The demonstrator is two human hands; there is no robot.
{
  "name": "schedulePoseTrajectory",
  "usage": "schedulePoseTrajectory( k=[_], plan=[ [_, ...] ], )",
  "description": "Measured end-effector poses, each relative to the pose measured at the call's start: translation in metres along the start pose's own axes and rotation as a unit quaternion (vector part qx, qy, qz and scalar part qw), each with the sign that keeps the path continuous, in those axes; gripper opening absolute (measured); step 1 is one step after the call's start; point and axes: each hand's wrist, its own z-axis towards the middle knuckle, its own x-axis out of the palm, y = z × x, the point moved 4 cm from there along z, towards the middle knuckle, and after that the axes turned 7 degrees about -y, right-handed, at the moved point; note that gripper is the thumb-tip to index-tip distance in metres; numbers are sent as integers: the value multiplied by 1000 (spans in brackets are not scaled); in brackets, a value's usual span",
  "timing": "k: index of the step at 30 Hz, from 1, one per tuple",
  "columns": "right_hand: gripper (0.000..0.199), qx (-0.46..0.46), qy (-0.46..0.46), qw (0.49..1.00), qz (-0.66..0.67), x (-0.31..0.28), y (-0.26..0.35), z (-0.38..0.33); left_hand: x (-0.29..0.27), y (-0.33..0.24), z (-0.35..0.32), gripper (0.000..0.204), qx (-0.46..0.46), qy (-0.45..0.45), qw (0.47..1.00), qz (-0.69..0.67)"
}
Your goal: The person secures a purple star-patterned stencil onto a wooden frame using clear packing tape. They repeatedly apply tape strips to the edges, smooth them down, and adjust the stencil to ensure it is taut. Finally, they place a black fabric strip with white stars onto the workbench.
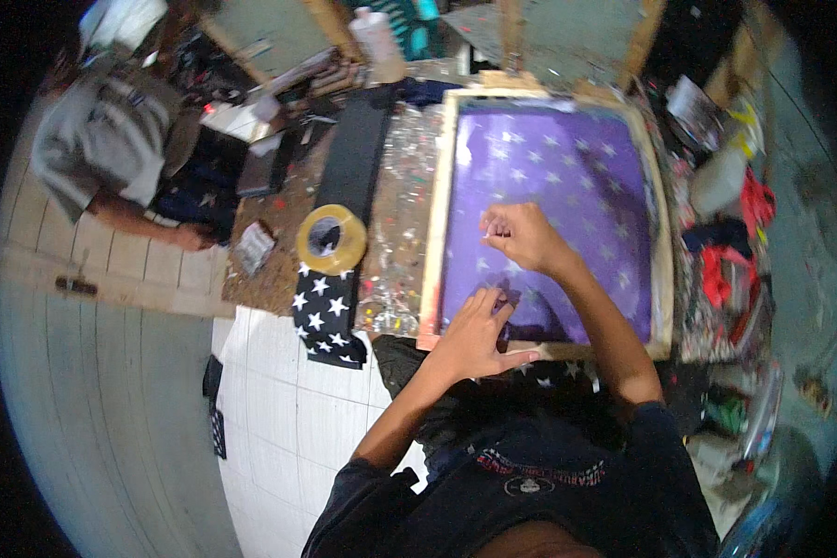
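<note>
A wooden-framed printing screen (434, 232) with a purple mesh covered in pale stars lies on the table in front of me. My left hand (474, 335) rests flat on the mesh near the frame's front edge, fingers spread. Farther in, over the middle of the mesh, my right hand (521, 234) has its fingers pinched together; whether it holds anything is hidden.
A roll of tan tape (331, 238) sits on a black fabric strip with white stars (325, 316) left of the screen. Another person (112, 139) bends over the table's far left end. Cluttered cloths and containers (725, 232) crowd the right side. White floor tiles (288, 409) lie below.
</note>
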Motion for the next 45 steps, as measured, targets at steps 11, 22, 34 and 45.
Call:
schedulePoseTrajectory(
  k=[11, 22, 34, 45],
  plan=[
    [47, -177, 55, 983, -2, 160, 21, 141, -123, 170, -44, 64, -184, -276, 891, 310],
    [49, -131, -26, 981, 139, 148, 62, 70, -135, 113, -47, 38, -140, -217, 947, 190],
    [37, -85, -223, 969, -60, 3, 118, -177, -38, -71, -80, 35, -33, -179, 983, -31],
    [38, 28, -157, 987, 6, -4, 107, -259, 3, -99, -124, 44, -177, 27, 980, -90]
  ],
)
